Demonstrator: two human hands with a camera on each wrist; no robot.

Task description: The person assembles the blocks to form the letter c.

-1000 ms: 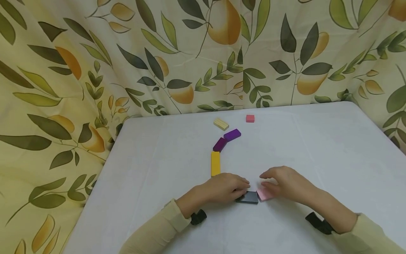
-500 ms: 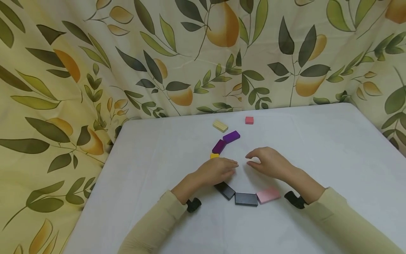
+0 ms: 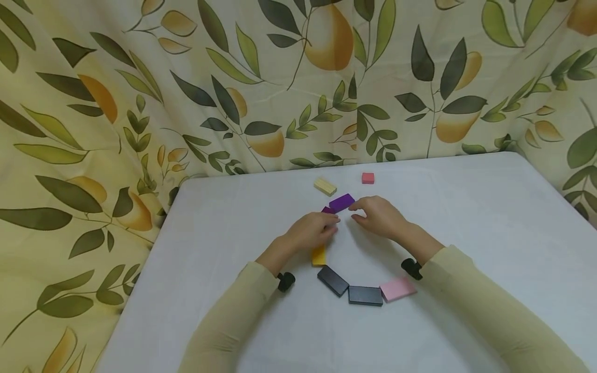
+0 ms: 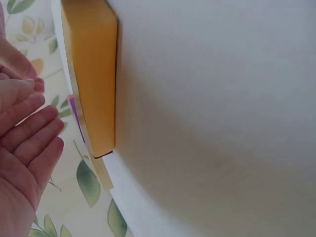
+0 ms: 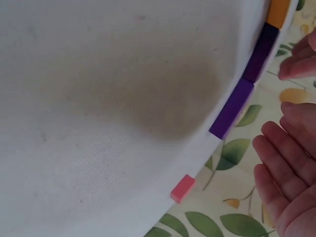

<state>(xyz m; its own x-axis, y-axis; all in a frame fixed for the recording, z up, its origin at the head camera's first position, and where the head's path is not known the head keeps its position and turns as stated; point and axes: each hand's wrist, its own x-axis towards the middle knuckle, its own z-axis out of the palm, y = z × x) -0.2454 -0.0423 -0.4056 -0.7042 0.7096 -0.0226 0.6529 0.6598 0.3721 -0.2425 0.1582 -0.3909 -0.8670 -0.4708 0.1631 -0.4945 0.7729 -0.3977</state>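
Observation:
My left hand (image 3: pixel 308 231) is over the yellow block (image 3: pixel 319 256) and partly covers the dark purple block (image 3: pixel 328 210) in the head view. Its fingers look relaxed and hold nothing; the yellow block (image 4: pixel 94 74) stands out large in the left wrist view. My right hand (image 3: pixel 381 217) is beside the bright purple block (image 3: pixel 342 202), fingertips close to its right end, with nothing in its grasp. In the right wrist view the bright purple block (image 5: pixel 233 109) touches the dark purple block (image 5: pixel 260 53), end to end.
Two dark grey blocks (image 3: pixel 365 296) and a pink block (image 3: pixel 398 288) continue the curved row at the near side. Farther back lie a beige block (image 3: pixel 325 186) and a small red block (image 3: pixel 368 178). A leaf-patterned curtain (image 3: pixel 289 103) hangs behind the white table (image 3: pixel 224 217).
Both hands have moved away from the grey and pink blocks, up along the row to the purple blocks. The grey and pink blocks are uncovered now, while the yellow block is partly hidden.

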